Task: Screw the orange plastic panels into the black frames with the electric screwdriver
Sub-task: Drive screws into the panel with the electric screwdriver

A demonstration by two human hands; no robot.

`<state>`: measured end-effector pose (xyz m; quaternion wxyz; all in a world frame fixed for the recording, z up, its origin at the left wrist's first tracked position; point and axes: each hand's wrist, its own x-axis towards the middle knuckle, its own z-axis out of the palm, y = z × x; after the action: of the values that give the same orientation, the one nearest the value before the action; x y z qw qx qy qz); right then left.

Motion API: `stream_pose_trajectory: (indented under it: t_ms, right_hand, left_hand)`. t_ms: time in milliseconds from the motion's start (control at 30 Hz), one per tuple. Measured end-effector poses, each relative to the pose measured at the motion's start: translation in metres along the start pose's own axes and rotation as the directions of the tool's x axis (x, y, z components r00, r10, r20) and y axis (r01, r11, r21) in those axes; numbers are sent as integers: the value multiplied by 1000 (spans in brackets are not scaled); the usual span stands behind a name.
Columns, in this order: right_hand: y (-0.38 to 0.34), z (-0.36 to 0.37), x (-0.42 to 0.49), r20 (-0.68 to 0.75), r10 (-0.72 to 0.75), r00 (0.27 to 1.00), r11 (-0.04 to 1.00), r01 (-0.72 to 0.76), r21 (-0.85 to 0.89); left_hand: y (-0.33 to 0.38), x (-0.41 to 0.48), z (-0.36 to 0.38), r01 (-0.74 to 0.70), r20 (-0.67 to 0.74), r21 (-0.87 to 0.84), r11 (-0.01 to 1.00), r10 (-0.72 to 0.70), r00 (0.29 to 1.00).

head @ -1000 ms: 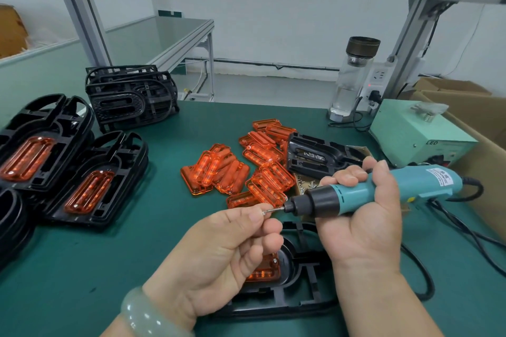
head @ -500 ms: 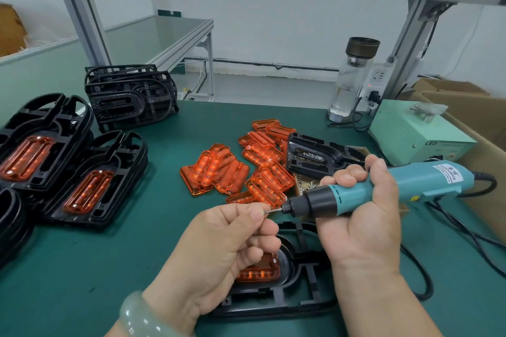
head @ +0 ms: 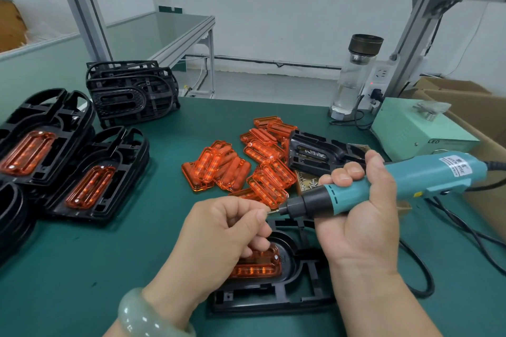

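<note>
Teal electric screwdriver [head: 427, 172] is held in the right hand [head: 364, 221] grip; the left hand [head: 219, 235] pinches 1 screw [head: 272, 210] at the bit.

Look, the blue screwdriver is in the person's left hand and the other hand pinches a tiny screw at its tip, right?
No. The head view shows the blue screwdriver in the right hand; the left hand is the one pinching the tiny screw at its tip.

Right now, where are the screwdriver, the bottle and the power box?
screwdriver [head: 347, 197], head view, teal barrel below the fingers.
bottle [head: 351, 85], head view, clear glass body.
power box [head: 410, 130], head view, bare top face.
</note>
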<state>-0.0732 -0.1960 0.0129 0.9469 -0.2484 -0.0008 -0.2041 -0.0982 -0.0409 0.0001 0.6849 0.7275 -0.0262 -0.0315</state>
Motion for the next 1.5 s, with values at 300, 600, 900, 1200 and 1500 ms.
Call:
stream_pose_trajectory:
  t_ms: [300,600,900,1200,1500]
  right_hand:
    - [-3,-1,-1,-38,-16,999,1000,17,25]
    - [0,-2,-3,10,8,1000,999,-8,33]
    - [-4,-3,1,-38,19,999,1000,-20,-14]
    - [4,-1,-2,32,88,996,991,-84,-103]
    - [11,2,-9,116,79,990,970,-50,-238]
  left_hand:
    - [0,0,-2,35,19,-53,998,-34,999]
    - [3,-1,-6,-11,59,3,1000,11,998]
    - [5,3,-58,-18,105,542,840,-47,993]
    - [-9,4,-52,-76,218,751,656,-138,966]
    - [-10,1,-42,-137,261,765,629,-108,959]
